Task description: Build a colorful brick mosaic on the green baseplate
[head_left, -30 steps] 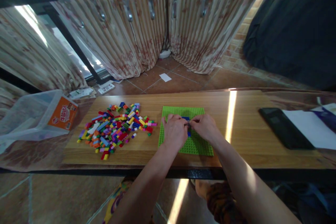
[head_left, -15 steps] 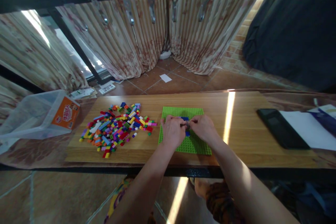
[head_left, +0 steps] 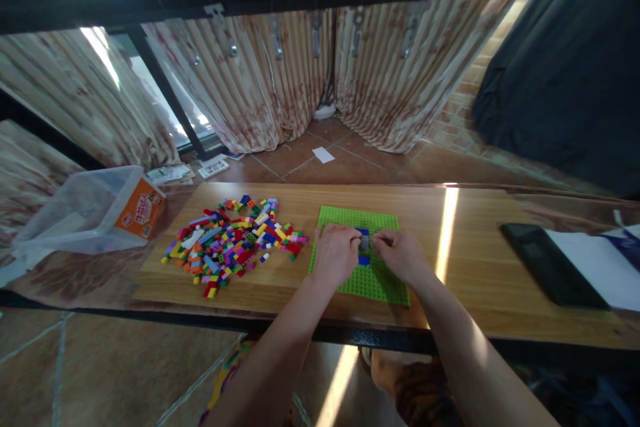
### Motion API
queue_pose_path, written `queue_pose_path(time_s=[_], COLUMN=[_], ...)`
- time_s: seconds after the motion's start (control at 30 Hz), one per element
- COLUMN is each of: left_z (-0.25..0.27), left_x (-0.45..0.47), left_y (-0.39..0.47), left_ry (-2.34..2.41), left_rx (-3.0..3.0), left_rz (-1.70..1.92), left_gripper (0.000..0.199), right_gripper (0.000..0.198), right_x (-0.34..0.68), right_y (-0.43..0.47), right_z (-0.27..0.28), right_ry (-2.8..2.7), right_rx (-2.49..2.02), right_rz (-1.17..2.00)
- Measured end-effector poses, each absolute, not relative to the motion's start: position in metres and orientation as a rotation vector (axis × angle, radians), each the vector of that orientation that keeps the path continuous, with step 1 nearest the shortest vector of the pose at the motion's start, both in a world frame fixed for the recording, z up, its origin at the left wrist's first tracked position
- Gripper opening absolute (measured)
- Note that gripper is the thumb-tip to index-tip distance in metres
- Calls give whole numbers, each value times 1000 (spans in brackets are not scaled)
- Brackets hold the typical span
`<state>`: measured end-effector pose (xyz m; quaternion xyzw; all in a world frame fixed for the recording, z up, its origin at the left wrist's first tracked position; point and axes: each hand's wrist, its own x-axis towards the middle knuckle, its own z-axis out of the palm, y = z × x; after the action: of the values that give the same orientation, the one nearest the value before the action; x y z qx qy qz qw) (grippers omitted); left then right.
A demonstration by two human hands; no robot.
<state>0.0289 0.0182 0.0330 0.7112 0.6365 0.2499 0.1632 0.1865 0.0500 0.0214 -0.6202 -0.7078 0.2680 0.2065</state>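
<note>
A green studded baseplate (head_left: 383,290) lies on the wooden board, with a blue brick (head_left: 364,260) on its middle and more blue just beyond. Between the blue parts sits a small grey brick (head_left: 365,241). My left hand (head_left: 336,253) rests over the left side of the plate, fingers curled and tips against the left of these bricks. From the right, my right hand (head_left: 397,253) has thumb and forefinger pinched together beside the grey brick. Whatever either hand may hold is too small or hidden to make out.
A heap of mixed coloured bricks (head_left: 235,243) spreads left of the plate on the wooden board (head_left: 470,267). Farther left stands a clear plastic bin (head_left: 95,203) with an orange label. To the right lie a black tablet-like slab (head_left: 547,263) and white paper (head_left: 583,260).
My hands have drawn slightly apart, and the grey brick between them shows more clearly. The whole view has shifted a little, with the board appearing farther right.
</note>
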Motion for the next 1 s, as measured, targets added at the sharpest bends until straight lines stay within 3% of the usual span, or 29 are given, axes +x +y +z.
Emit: queue_pose_path(time_s=[0.3,0.57,0.77,1.0], left_z=[41,49,54,53], left_x=[-1,-62,-102,-107], left_y=[30,27,8,-4], left_ry=[1816,2031,2060,2024], left_rx=[1859,1664,1660,1717], left_rz=[969,924,709,606], left_gripper=[21,35,38,36], right_gripper=[29,27,24,19], right_x=[187,177,162,159], right_y=[44,35,23,24], right_z=[29,30,15,0], right_ry=[-1826,-1926,-2229,-2400], right_rx=[-1713,-1573,-1233,-1135], right_rz=[706,698,542,409])
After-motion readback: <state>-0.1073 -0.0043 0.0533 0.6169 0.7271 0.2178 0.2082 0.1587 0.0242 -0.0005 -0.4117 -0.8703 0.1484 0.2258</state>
